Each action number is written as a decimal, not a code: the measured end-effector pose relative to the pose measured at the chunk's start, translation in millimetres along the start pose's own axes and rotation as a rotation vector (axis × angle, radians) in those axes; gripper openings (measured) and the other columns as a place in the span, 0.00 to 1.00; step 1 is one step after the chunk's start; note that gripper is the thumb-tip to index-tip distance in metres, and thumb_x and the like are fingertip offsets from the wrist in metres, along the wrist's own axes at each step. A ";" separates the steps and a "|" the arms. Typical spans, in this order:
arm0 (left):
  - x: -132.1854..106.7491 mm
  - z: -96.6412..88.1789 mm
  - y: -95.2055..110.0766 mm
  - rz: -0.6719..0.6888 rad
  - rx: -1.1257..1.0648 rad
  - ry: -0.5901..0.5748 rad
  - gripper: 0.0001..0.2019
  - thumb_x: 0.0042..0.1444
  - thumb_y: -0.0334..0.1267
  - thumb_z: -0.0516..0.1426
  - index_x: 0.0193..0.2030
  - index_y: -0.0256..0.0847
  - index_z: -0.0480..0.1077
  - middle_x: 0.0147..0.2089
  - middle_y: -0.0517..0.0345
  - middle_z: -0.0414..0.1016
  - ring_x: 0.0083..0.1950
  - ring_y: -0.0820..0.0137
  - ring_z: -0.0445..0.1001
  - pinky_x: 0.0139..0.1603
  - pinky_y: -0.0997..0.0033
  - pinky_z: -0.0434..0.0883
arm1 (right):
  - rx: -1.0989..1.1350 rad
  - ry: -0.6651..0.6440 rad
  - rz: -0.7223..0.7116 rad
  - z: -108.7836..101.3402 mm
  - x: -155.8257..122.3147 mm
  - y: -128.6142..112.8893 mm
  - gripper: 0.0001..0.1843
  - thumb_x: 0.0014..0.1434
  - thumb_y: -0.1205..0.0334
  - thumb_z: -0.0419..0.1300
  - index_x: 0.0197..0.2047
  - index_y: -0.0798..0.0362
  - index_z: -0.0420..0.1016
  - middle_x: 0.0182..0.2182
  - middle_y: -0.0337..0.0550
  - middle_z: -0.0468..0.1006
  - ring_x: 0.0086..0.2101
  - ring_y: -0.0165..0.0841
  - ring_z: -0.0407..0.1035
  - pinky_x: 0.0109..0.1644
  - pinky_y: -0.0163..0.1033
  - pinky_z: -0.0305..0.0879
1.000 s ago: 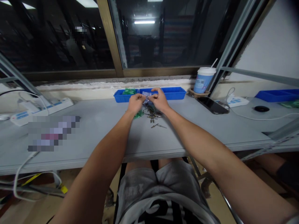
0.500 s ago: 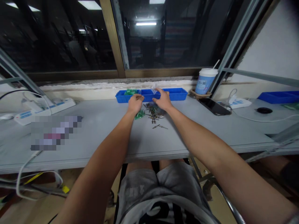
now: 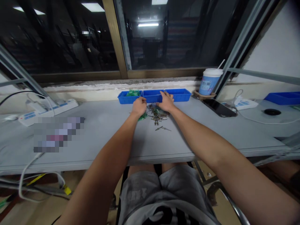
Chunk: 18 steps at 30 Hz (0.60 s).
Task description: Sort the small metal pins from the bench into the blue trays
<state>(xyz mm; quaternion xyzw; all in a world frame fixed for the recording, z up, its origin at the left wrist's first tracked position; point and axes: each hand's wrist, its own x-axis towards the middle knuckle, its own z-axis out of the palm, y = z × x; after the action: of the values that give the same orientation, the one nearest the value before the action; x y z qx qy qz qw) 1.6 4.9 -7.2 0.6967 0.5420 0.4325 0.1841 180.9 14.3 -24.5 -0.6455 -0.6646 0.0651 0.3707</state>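
The left hand (image 3: 139, 107) hovers at the near side of a blue plastic tray (image 3: 181, 98) with three compartments, its grip narrow, the fingers curled together; whether anything is pinched there cannot be told. Just beneath and to the right of that grip, a green plastic packet (image 3: 142, 116) lies on the grey worktop (image 3: 100, 122), partly covered by the hand. The right hand (image 3: 167, 102) stands to the right of the left one, its grip wide, thumb and forefinger well apart, with the fingertips over the tray's middle and right-hand compartments. Between the two grips and a little nearer the body lies a loose heap of pin-shaped metal fasteners (image 3: 156, 116), with a few more lying apart from it, farther below both grips. Beyond the left grip, green packets (image 3: 133, 93) sit in the tray's left compartment. To the right of the right grip, past the tray's end, a blue paper cup (image 3: 208, 84) with a white lid and straw stands in a cardboard holder (image 3: 204, 95), and a black phone (image 3: 219, 107) lies just nearer. Well to the left of the left grip are a white power strip (image 3: 67, 105) and, nearer the body, a pixelated item (image 3: 62, 132) that cannot be identified.
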 end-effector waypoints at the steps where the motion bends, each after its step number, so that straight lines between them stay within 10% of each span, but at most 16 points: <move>1: 0.3 0.6 -0.6 0.014 0.004 -0.003 0.10 0.51 0.26 0.56 0.37 0.41 0.74 0.43 0.45 0.79 0.50 0.54 0.75 0.55 0.57 0.66 | -0.004 0.012 0.006 0.0 0.1 0.8 0.43 0.50 0.57 0.66 0.67 0.51 0.58 0.68 0.57 0.55 0.63 0.59 0.49 0.62 0.64 0.51; 9: -0.4 -5.9 2.0 0.043 0.129 -0.034 0.12 0.48 0.23 0.55 0.36 0.39 0.76 0.43 0.43 0.79 0.50 0.53 0.75 0.54 0.57 0.67 | 0.050 0.074 -0.139 -9.4 -3.0 -3.0 0.16 0.55 0.67 0.59 0.48 0.54 0.75 0.51 0.53 0.75 0.55 0.47 0.63 0.59 0.54 0.59; 18: 0.1 -40.0 26.1 -0.078 0.484 -0.289 0.03 0.42 0.33 0.60 0.26 0.41 0.76 0.33 0.45 0.79 0.40 0.53 0.76 0.40 0.61 0.68 | -0.038 -0.209 -0.325 -16.5 -19.4 -15.8 0.06 0.55 0.60 0.63 0.33 0.54 0.78 0.34 0.47 0.81 0.36 0.36 0.72 0.42 0.38 0.63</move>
<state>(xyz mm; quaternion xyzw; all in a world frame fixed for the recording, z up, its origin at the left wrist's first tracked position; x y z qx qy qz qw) -15.0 -12.5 34.1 0.7533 0.6242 0.1790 0.1042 175.5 -12.2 -11.7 -0.5263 -0.7961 0.0588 0.2930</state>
